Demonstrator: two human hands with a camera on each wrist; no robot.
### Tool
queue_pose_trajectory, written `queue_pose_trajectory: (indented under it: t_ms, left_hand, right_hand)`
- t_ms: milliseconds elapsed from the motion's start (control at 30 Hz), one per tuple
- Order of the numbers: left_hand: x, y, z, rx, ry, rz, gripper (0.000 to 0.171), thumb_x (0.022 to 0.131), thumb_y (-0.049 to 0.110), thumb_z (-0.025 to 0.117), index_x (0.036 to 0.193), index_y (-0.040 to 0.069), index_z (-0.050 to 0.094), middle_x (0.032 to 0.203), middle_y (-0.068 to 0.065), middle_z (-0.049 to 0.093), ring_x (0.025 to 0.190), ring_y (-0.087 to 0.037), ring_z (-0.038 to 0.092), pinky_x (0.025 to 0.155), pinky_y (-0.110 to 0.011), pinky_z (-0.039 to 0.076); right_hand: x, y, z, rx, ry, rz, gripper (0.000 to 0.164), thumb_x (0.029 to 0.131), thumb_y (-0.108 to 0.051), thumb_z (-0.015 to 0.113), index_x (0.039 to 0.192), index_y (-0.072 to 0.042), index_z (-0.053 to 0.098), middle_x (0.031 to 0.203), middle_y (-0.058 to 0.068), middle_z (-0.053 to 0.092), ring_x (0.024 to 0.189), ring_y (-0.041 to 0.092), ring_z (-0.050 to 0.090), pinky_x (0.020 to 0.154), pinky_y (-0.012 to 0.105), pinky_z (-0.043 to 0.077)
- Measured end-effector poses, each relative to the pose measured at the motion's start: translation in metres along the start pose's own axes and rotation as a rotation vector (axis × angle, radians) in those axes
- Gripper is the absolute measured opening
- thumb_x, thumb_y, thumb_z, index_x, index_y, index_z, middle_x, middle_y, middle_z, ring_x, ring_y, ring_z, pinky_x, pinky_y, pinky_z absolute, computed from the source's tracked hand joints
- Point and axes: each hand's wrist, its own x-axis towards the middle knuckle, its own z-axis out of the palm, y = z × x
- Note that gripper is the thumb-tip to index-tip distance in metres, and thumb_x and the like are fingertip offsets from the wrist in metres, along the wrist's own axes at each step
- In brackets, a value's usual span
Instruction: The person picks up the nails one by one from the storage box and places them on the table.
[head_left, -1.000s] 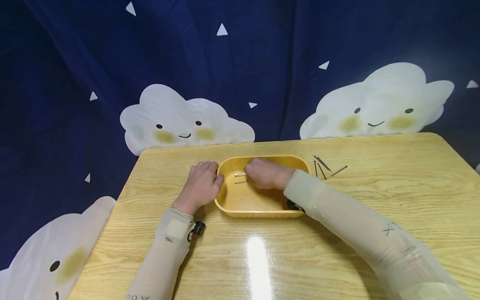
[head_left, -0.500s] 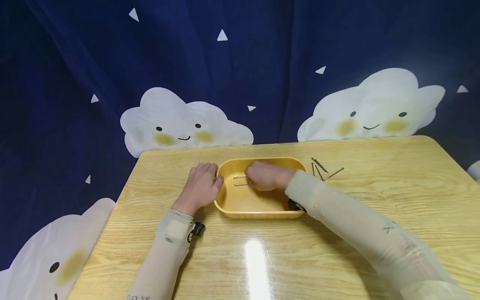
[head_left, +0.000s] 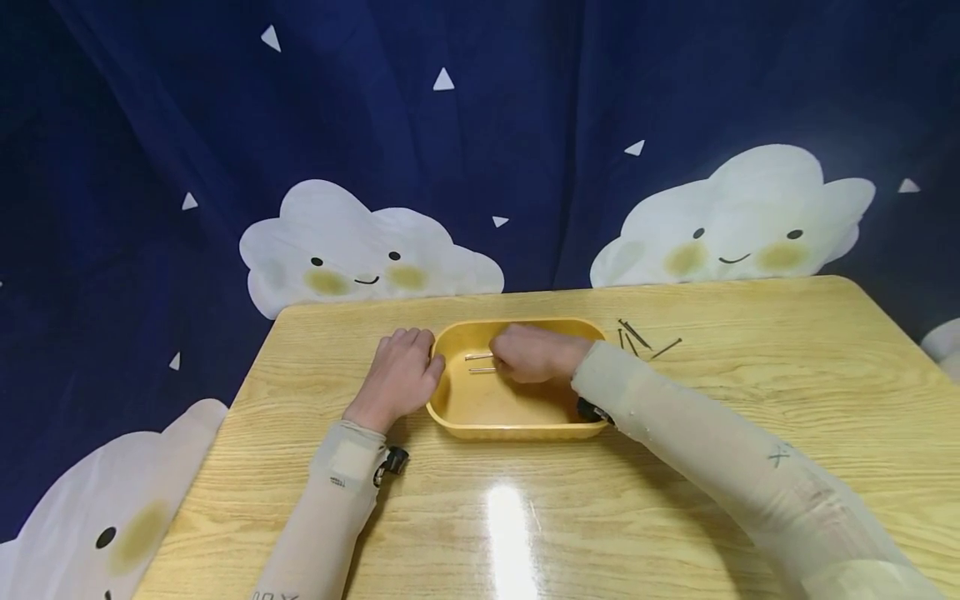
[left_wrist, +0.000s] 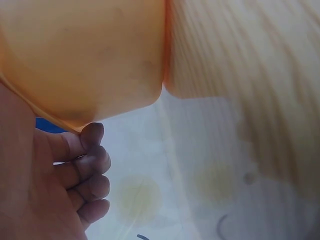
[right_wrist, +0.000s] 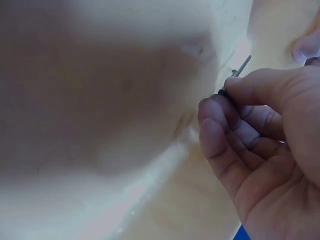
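My left hand (head_left: 397,372) grips the left end of a yellow plastic bin (head_left: 517,431), thumb over the rim and fingers curled outside. In the left wrist view those fingers (left_wrist: 95,187) bend beneath the bin's edge. Inside the bin is my right hand (head_left: 534,353), its thumb and fingertips pinching a thin metal nail (right_wrist: 243,65) in the right wrist view. From the head, two nails (head_left: 480,370) show side by side at the right hand's fingertips, above or on the bin floor. Whether both are held I cannot tell.
Several dark nails (head_left: 634,335) lie loose on the wooden table (head_left: 780,375), just right of the bin. A dark blue curtain (head_left: 540,125) with white clouds hangs behind the table's far edge.
The head view has tilted up slightly, so the table sits a little lower in it. Both hands stay in place at the bin; the upper nail by the right fingertips has shifted slightly left.
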Motion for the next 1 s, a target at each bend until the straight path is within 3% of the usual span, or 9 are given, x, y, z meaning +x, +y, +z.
queue_pose_trajectory:
  t_ms: [367,733,1000]
  left_hand:
    - [-0.001,0.0,-0.001,0.01,-0.007,-0.009,0.023,0.103,0.027,0.045,0.095,0.009,0.056,0.08,-0.004,0.051,0.082,-0.025,0.046,0.081,-0.038,0.036]
    - [-0.001,0.001,-0.002,0.013,-0.001,-0.007,0.022,0.103,0.027,0.047,0.093,0.009,0.057,0.08,-0.004,0.05,0.082,-0.025,0.046,0.081,-0.039,0.036]
    - [-0.001,0.001,-0.001,0.014,0.002,-0.003,0.022,0.103,0.026,0.047,0.093,0.009,0.056,0.079,-0.004,0.05,0.081,-0.025,0.046,0.081,-0.039,0.037]
  right_hand:
    - [-0.003,-0.002,-0.012,-0.061,0.005,0.005,0.012,0.098,-0.007,0.059,0.088,-0.007,0.066,0.08,0.003,0.067,0.07,0.015,0.058,0.067,0.029,0.052]
    - [-0.007,-0.003,-0.022,-0.1,0.034,-0.049,0.01,0.093,-0.005,0.06,0.085,-0.008,0.066,0.082,0.004,0.07,0.073,0.016,0.062,0.07,0.031,0.054]
    - [-0.01,-0.005,-0.029,-0.09,0.003,-0.016,0.011,0.094,-0.007,0.059,0.087,-0.01,0.067,0.084,0.002,0.069,0.073,0.013,0.057,0.069,0.029,0.052]
